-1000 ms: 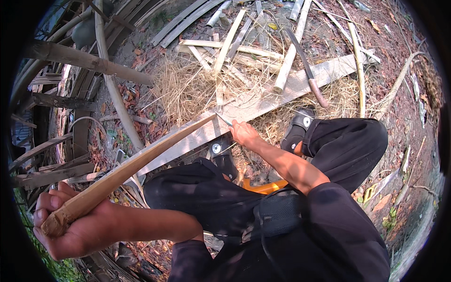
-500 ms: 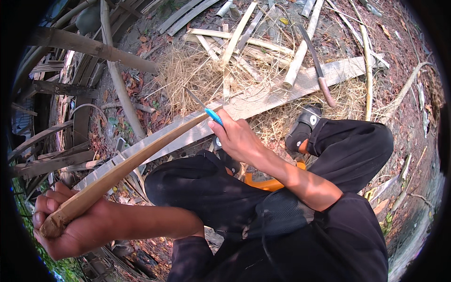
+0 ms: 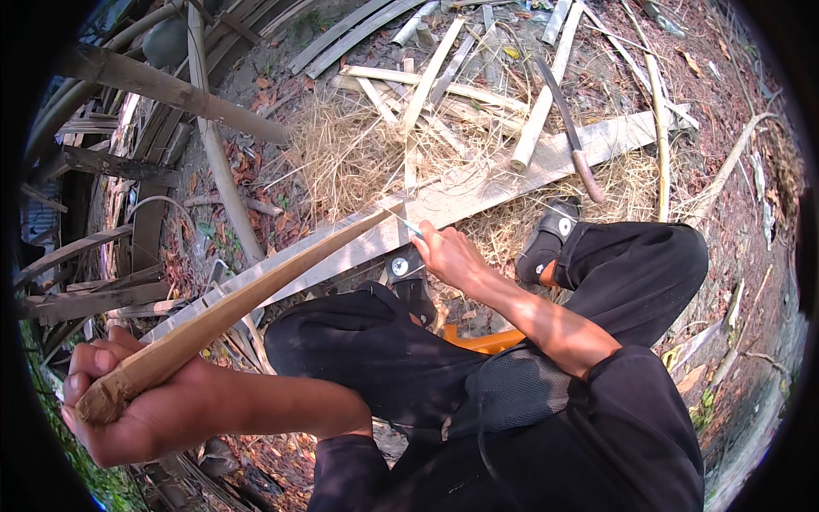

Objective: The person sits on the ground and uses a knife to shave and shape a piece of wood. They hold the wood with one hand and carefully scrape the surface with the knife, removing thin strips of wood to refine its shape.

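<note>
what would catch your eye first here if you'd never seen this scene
First, the long bamboo strip running diagonally across the middle, its thick end gripped in the left hand at lower left. At its far tip the right hand holds a small blue-handled tool. Beyond lie a pale plank and a long knife among dry grass.

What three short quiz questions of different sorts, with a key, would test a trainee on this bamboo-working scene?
1. True or false: the left hand grips the thick end of the bamboo strip.
2. The long knife lies on: A the plank; B the person's lap; C the dry grass only.
3. Fill in: the right hand is at the strip's ____ end.

Key: 1 true; 2 A; 3 thin (far).
</note>
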`<act>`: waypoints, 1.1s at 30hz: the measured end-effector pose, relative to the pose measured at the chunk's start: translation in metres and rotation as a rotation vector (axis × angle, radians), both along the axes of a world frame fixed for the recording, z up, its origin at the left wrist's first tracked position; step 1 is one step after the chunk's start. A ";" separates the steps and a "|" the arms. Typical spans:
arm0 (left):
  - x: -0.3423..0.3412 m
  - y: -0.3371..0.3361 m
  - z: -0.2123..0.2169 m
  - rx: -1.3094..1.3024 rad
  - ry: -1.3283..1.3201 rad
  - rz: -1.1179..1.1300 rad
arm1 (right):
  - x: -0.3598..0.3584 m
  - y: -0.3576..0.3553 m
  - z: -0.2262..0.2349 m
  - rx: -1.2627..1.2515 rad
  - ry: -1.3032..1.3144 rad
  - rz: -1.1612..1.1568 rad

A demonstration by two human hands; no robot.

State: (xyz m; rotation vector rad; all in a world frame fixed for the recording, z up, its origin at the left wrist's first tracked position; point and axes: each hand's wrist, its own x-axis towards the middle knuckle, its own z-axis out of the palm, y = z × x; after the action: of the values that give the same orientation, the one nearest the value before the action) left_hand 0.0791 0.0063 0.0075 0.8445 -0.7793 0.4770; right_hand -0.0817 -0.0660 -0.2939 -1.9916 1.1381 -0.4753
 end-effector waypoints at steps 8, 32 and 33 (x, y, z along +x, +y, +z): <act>0.001 -0.002 -0.001 0.040 -0.023 -0.001 | -0.016 0.003 -0.086 -0.004 0.150 0.017; -0.021 -0.015 -0.002 0.073 -0.053 0.150 | 0.017 0.010 -0.002 0.016 -0.316 -0.046; -0.022 -0.017 -0.001 0.060 -0.045 0.156 | 0.022 0.011 -0.015 -0.146 -0.356 -0.048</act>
State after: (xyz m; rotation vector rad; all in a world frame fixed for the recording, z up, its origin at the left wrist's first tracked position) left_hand 0.0574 -0.0111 0.0062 0.9572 -0.7752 0.6148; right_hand -0.0593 -0.0549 -0.3085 -1.9048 0.9498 -0.9203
